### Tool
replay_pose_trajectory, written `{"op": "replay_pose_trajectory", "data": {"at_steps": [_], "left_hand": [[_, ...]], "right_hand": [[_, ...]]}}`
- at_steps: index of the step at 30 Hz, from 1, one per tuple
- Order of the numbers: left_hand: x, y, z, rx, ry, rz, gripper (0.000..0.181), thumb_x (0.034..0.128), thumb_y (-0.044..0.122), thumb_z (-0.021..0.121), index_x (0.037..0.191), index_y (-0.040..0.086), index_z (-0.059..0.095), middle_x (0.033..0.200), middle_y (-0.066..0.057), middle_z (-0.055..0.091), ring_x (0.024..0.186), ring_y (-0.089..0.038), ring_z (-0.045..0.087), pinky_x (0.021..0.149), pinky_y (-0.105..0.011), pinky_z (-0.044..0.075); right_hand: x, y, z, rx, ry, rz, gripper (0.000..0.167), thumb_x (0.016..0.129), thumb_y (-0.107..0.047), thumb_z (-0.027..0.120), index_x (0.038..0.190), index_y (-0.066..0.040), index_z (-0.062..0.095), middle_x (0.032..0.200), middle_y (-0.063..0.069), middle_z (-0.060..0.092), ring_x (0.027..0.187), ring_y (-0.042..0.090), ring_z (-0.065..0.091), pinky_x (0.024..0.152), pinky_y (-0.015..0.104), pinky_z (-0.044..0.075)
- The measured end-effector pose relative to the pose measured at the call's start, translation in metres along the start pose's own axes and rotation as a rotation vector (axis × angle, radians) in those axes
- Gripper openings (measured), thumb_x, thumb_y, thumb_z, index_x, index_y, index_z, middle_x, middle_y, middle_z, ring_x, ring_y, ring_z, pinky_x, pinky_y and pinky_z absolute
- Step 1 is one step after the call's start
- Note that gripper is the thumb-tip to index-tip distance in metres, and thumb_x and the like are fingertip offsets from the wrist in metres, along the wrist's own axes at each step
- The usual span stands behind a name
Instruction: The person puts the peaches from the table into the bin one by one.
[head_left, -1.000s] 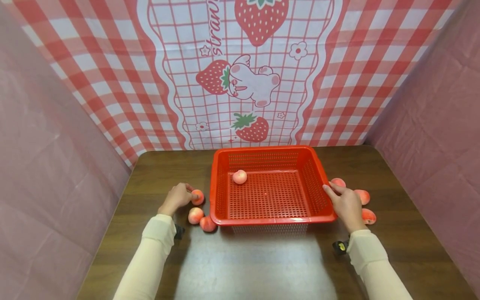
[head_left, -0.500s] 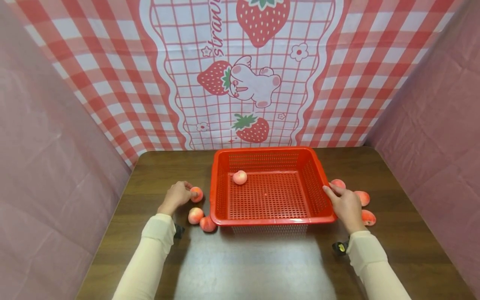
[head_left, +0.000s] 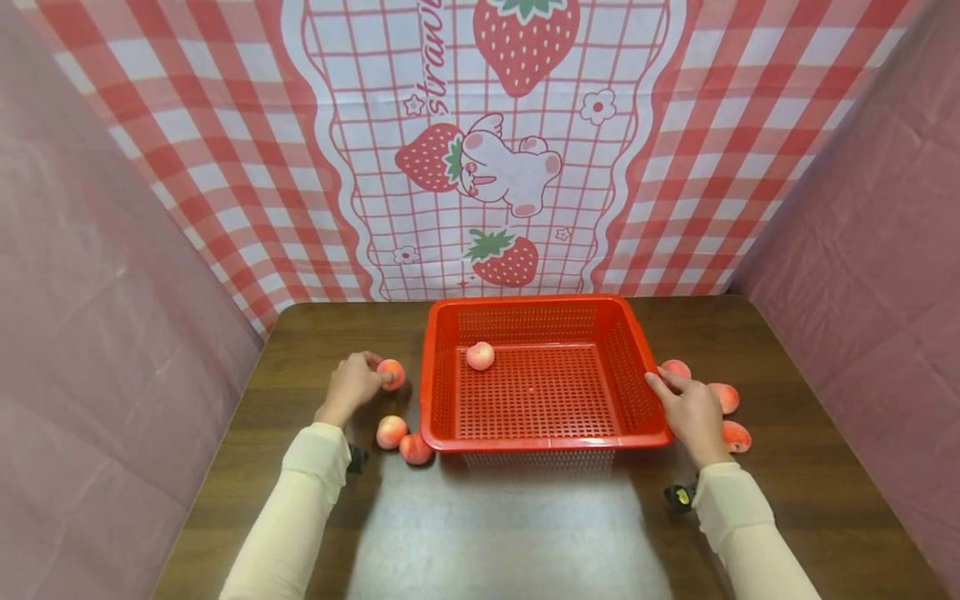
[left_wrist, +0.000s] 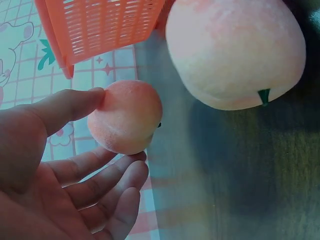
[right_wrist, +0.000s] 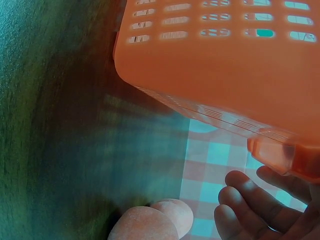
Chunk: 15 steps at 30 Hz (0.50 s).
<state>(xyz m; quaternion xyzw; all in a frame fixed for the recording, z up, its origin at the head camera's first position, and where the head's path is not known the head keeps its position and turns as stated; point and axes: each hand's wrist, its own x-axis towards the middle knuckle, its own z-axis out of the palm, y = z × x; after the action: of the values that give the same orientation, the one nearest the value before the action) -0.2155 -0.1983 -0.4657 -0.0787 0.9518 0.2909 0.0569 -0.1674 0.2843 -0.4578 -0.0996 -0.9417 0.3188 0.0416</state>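
Observation:
Between its thumb and fingers my left hand (head_left: 352, 387) pinches a peach (head_left: 391, 375), left of the red basket (head_left: 547, 442); the left wrist view shows that peach (left_wrist: 127, 117) with the thumb on one side and fingertips below. Two more peaches (head_left: 392, 432) (head_left: 416, 448) lie nearer me, by the basket's front left corner. One peach (head_left: 480, 356) sits inside the basket at its back left. My right hand (head_left: 696, 417) holds the basket's right rim, thumb on top; in the right wrist view its fingers (right_wrist: 245, 200) are under the rim.
Three peaches (head_left: 677, 368) (head_left: 724, 397) (head_left: 737, 436) lie on the wooden table (head_left: 810, 483) right of the basket, beside my right hand. A checked strawberry cloth (head_left: 300, 167) hangs behind the table, with pink cloth (head_left: 105, 333) at both sides.
My left hand has moved slightly away from me, and the pinched peach has gone with it, farther from the two near peaches. The right hand and basket have stayed in place.

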Motion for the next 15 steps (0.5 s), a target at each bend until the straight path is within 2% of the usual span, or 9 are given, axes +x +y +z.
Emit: {"op": "replay_pose_trajectory", "data": {"at_steps": [4, 10, 15], "left_hand": [[-0.0006, 0.0026, -0.0026, -0.014, 0.017, 0.005, 0.04, 0.0864, 0.029, 0.068, 0.116, 0.003, 0.066, 0.114, -0.019, 0.069, 0.107, -0.043, 0.061, 0.089, -0.052, 0.047], [0.0001, 0.0067, -0.005, -0.029, 0.052, 0.002, 0.042, 0.0861, 0.032, 0.069, 0.118, 0.004, 0.065, 0.116, -0.016, 0.07, 0.108, -0.041, 0.062, 0.091, -0.052, 0.047], [0.0004, 0.0096, -0.0071, -0.043, 0.086, 0.008, 0.042, 0.0861, 0.033, 0.069, 0.116, 0.005, 0.065, 0.112, -0.016, 0.07, 0.103, -0.04, 0.063, 0.089, -0.051, 0.048]], "right_hand": [[-0.0001, 0.0001, -0.0006, 0.001, 0.001, 0.002, 0.061, 0.096, -0.052, 0.052, 0.135, -0.006, 0.055, 0.113, 0.026, 0.068, 0.082, 0.03, 0.057, 0.055, 0.027, 0.037], [-0.0001, 0.0001, -0.0011, 0.005, 0.004, -0.008, 0.061, 0.096, -0.052, 0.051, 0.135, -0.006, 0.056, 0.084, 0.019, 0.071, 0.068, 0.024, 0.049, 0.051, 0.027, 0.034], [0.0, -0.0002, -0.0006, 0.011, 0.005, -0.015, 0.06, 0.096, -0.051, 0.052, 0.134, -0.004, 0.057, 0.086, 0.02, 0.072, 0.064, 0.022, 0.047, 0.05, 0.028, 0.033]]}}
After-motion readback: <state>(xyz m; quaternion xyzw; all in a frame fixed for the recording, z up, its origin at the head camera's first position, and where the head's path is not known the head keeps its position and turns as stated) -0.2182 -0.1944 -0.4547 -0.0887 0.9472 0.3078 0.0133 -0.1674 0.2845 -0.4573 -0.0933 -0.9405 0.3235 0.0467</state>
